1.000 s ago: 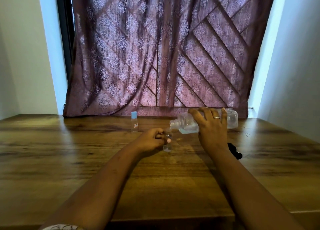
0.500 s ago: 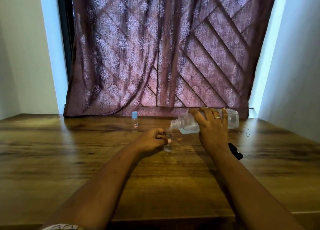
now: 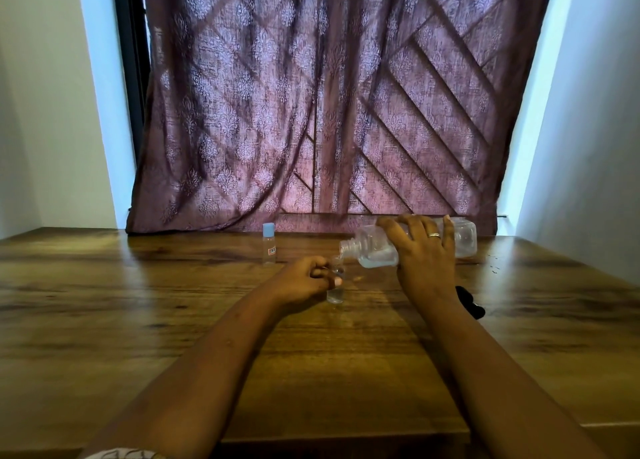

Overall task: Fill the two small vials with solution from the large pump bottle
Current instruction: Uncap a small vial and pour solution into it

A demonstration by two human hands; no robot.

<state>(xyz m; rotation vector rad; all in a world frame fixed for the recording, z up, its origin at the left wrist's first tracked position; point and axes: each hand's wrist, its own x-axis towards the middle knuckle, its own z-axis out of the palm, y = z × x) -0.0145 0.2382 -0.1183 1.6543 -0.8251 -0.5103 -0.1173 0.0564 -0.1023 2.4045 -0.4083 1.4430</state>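
My right hand (image 3: 424, 254) grips the large clear bottle (image 3: 377, 247), tipped on its side with the pump off and its open neck pointing left. Clear liquid pools in its lower side. The neck sits just over the mouth of a small open vial (image 3: 335, 294), which stands upright on the wooden table (image 3: 173, 320) with a little liquid at its bottom. My left hand (image 3: 306, 278) is closed around that vial's upper part. A second small vial (image 3: 269, 244) with a blue cap stands upright further back, to the left.
A black object (image 3: 469, 302), partly hidden behind my right forearm, lies on the table to the right. A patterned purple curtain (image 3: 311, 112) hangs behind the table's far edge. White walls close in on both sides.
Almost nothing differs: both hands hold the same pose, with the bottle still tipped over the vial.
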